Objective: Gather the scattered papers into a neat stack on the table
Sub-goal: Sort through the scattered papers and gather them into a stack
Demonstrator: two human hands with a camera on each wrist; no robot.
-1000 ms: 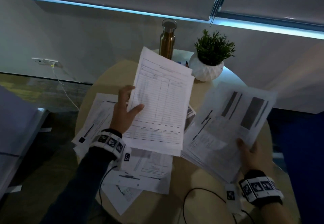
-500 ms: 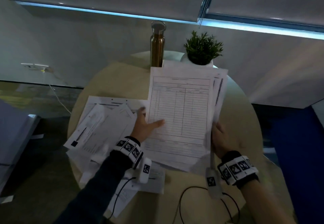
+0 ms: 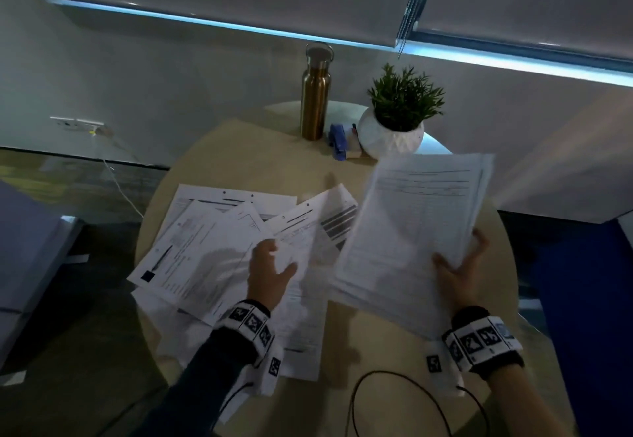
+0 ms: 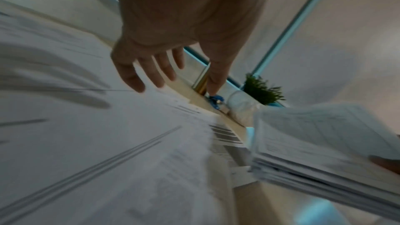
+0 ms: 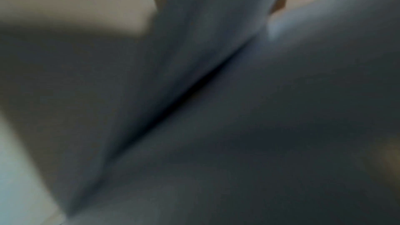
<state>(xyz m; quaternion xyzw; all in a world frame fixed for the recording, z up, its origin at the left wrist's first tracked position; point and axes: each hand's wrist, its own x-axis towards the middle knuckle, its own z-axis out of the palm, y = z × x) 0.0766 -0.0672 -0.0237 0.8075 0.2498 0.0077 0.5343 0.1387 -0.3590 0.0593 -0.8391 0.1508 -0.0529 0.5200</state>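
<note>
Papers already gathered sit as a bundle [image 3: 411, 231] pinched in the right hand [image 3: 460, 274], while the left hand [image 3: 269, 275], fingers spread and holding nothing, hovers over loose sheets [image 3: 205, 248] beside that grip, uncollected on the table [image 3: 246, 149].

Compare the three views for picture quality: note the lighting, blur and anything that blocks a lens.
Head view: dim room, bright blue-white light strip under the blinds, held stack slightly motion-blurred. Left wrist view: loose papers streaked by motion, left hand fairly clear, lines bent by the wide lens. Right wrist view: dark, fully blurred, paper covers the lens.
</note>
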